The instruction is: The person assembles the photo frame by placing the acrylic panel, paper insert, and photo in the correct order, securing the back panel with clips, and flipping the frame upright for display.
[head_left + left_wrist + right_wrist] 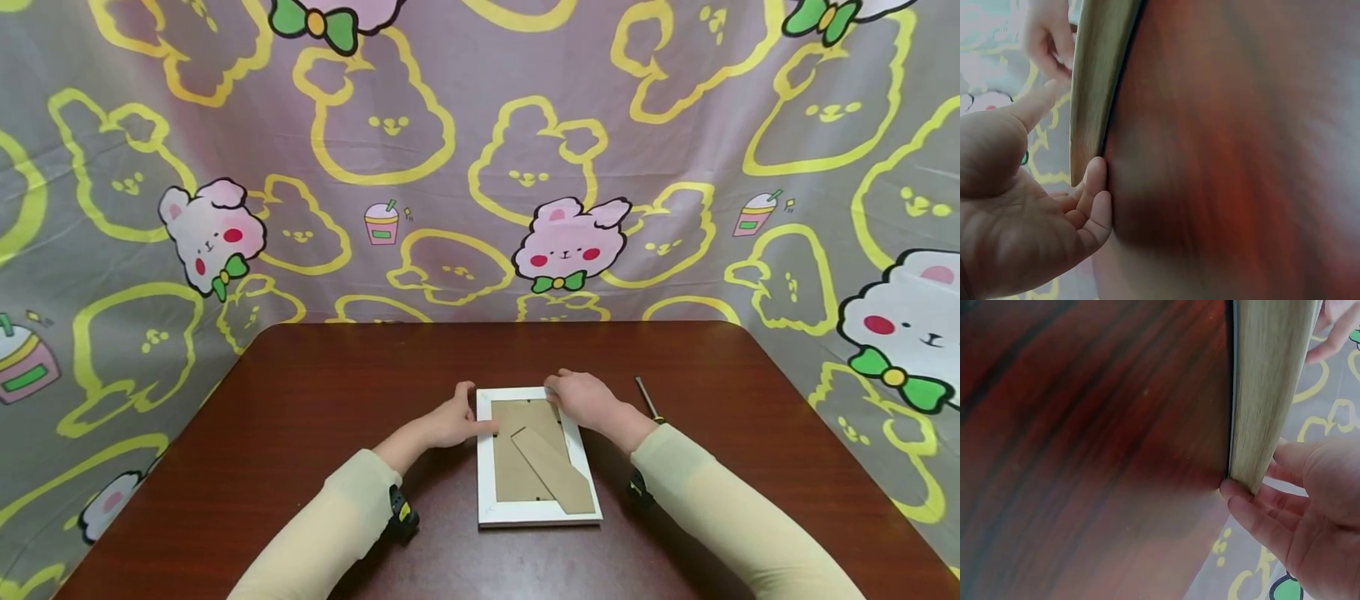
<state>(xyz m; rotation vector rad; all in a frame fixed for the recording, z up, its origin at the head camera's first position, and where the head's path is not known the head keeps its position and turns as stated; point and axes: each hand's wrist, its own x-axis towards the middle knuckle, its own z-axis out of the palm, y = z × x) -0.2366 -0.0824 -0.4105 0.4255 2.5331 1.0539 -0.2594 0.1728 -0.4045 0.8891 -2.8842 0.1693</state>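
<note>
A white picture frame [486,467] lies back side up on the table, its brown backing board [517,479] and stand leg [551,471] showing. At its upper left side, my left hand [450,421] has the thumb stretched over the border. Bent fingertips of that hand [1029,219] touch the frame's wood-coloured side [1094,81] near a corner. My right hand [592,402] grips the upper right corner. In the right wrist view, the fingers [1260,522] lie against the end of the frame's side [1269,381], with the thumb partly hidden behind it.
A screwdriver [648,397] lies right of the frame, its handle partly hidden by the right sleeve. The dark red-brown table [360,367] has a patterned cloth [450,208] hanging behind it and at both sides.
</note>
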